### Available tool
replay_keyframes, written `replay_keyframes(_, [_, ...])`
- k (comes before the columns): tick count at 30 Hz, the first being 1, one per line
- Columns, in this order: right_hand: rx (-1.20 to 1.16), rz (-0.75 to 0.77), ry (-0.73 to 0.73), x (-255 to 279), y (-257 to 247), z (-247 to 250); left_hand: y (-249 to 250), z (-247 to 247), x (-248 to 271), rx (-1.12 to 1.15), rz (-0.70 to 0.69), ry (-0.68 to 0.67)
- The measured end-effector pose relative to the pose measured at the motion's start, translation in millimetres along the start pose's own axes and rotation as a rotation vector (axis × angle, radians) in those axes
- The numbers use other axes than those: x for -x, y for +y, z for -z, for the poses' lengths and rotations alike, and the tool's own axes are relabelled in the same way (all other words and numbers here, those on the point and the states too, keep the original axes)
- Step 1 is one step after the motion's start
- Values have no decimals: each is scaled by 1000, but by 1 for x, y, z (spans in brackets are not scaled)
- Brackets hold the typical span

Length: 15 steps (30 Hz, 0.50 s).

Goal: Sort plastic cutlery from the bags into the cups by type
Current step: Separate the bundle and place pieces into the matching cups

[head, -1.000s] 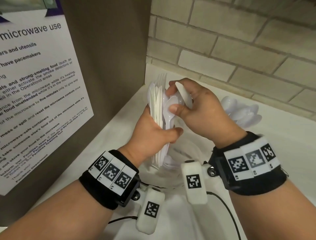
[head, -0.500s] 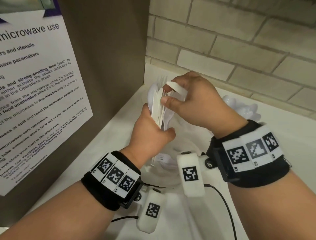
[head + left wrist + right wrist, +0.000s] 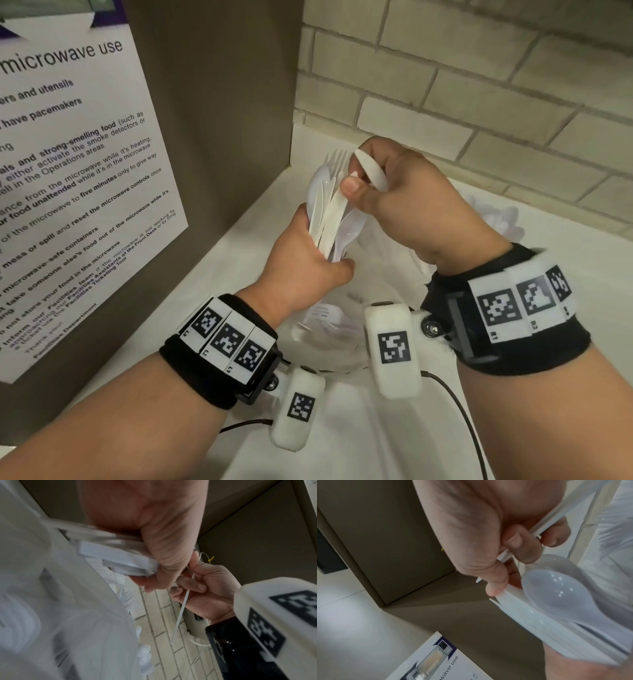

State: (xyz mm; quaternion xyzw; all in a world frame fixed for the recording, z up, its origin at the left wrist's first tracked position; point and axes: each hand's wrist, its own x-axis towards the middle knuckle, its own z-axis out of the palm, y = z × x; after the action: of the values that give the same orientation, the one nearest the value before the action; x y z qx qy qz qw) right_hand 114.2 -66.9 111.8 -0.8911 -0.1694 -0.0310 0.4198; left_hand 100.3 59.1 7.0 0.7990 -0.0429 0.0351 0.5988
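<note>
My left hand (image 3: 308, 263) grips an upright bundle of white plastic cutlery (image 3: 323, 212), with knives, spoons and fork tines fanned at the top. My right hand (image 3: 404, 202) is right above it, fingers curled round a white knife (image 3: 371, 171), while its thumb and forefinger pinch the tip of another knife in the bundle. In the left wrist view the bundle's handles (image 3: 120, 559) stick out under my left hand (image 3: 163, 534), and the right hand (image 3: 205, 591) holds the thin knife (image 3: 181, 609). The right wrist view shows spoon bowls (image 3: 556, 588) beside the right hand (image 3: 488, 527).
A clear plastic bag (image 3: 329, 318) with forks lies on the white counter (image 3: 239, 281) below my hands. Spoon bowls (image 3: 503, 219) stand up behind my right wrist. A brown cabinet side with a microwave notice (image 3: 68, 171) closes the left, and a brick wall (image 3: 479, 85) the back.
My right hand has shifted from a spoon bowl up to the knife tips at the top of the bundle. The left hand keeps its grip, nearly still.
</note>
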Motion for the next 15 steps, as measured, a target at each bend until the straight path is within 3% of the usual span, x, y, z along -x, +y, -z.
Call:
replay_keyframes(10, [-52, 1, -24, 4, -2, 5, 2, 2, -1, -13, -27, -25])
replay_keyframes(15, [-92, -87, 11, 1, -7, 16, 2, 3, 2, -59, -30, -58])
